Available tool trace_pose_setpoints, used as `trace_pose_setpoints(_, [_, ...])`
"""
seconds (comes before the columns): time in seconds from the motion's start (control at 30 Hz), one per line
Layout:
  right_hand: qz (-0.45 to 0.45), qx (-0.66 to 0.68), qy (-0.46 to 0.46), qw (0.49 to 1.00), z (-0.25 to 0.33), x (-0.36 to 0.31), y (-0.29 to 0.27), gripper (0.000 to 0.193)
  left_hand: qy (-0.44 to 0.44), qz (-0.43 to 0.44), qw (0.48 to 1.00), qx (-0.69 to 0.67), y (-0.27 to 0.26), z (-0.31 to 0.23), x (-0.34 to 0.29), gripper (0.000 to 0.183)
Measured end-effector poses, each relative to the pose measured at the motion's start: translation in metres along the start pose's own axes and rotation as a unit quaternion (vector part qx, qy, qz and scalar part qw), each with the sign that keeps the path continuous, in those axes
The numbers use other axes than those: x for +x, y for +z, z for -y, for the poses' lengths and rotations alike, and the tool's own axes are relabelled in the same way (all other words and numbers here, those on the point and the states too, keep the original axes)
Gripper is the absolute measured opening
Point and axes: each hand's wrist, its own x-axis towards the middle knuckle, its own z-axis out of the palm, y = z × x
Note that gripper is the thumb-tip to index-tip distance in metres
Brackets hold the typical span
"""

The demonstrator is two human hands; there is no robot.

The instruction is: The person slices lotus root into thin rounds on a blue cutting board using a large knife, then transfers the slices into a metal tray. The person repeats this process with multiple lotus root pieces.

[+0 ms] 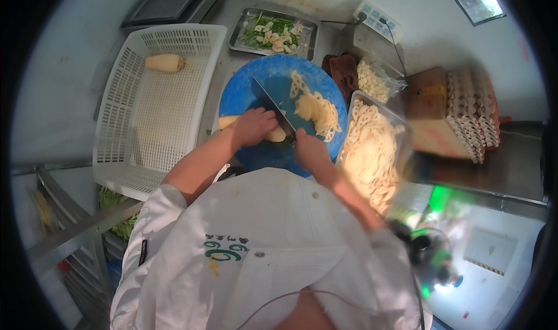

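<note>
On the round blue cutting board lies a peeled lotus root, pale and cut at its right end. My left hand rests over it with bent fingers, pressing it to the board. In my right hand is the handle of a cleaver. Its broad blade slants up and to the left across the board, right beside the cut end of the root. Thin lotus root slices with holes lie heaped on the right side of the board. The underside of the root is partly hidden by my left hand.
Left stands a white perforated basket holding one lotus root. A metal tray of green and pale cuttings sits behind the board. Right of it is a clear container full of slices. Egg trays and a cardboard box stand further right.
</note>
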Motion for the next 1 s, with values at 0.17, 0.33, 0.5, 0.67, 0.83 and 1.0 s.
trace_pose_setpoints(0.17, [0.001,0.000,-0.015,1.000,0.012,-0.019,-0.042,0.014,0.013,-0.069,0.997,-0.032,0.001,0.005,-0.006,0.012])
trace_pose_setpoints(0.33, [-0.009,0.011,0.020,1.000,0.011,-0.005,0.004,0.013,0.008,-0.036,0.999,-0.038,-0.005,0.001,0.000,0.013])
trace_pose_setpoints(0.5, [-0.019,0.018,-0.011,1.000,0.017,-0.019,-0.042,0.018,-0.015,-0.053,0.997,-0.061,0.000,0.001,-0.012,0.014])
trace_pose_setpoints(0.67, [-0.011,0.012,0.027,0.999,0.012,-0.008,0.002,0.015,-0.013,-0.018,0.998,-0.058,0.001,0.005,-0.007,0.015])
trace_pose_setpoints(0.83, [0.009,0.016,0.008,1.000,0.028,-0.012,-0.039,0.013,-0.017,-0.045,0.996,-0.076,0.000,0.009,-0.013,0.015])
trace_pose_setpoints(1.0, [-0.013,0.026,0.019,0.999,0.015,-0.009,-0.002,0.014,-0.001,-0.037,0.996,-0.082,-0.002,0.005,-0.008,0.014])
